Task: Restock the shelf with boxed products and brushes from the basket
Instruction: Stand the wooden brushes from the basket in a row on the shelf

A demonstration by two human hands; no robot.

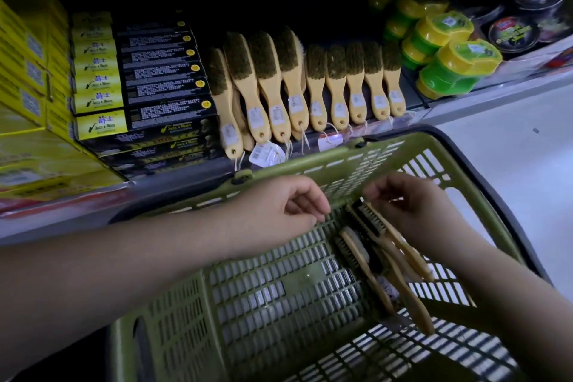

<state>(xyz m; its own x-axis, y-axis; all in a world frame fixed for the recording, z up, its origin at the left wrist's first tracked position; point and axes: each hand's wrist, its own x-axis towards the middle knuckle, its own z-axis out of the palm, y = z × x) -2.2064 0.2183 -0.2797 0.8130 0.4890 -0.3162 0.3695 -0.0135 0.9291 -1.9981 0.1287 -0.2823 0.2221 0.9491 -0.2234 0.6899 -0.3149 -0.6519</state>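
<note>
Shelf (62, 214), far left: stacked yellow boxes (21, 71). Beside them is a stack of black-and-yellow boxes (155, 87), long sides facing out, print too small to read. Next right: a row of shelf brushes (277, 115) with pale wooden handles and dark olive bristles. They stand bristle end up and lean back, larger ones to the left, smaller to the right. Each handle has a white sticker, and string price tags (266, 153) hang over the shelf edge. Further right: green-and-yellow tubs (449, 49), then dark round tins (511, 31), dim and blurred. Below the shelf is an olive lattice basket (325, 170) with a black handle. A few loose brushes (409, 253) lie bunched against its right side, handles pointing toward the camera. Both hands are apart over the basket. Left hand (291, 205): fingers loosely curled at the basket's far wall, nothing seen in them. Right hand (406, 201): fingers bent down at the heads of the loose brushes. Motion blur; cannot tell whether it grips one. The basket's far wall stands between hands and shelf. Pale floor (511, 164) at right.
</note>
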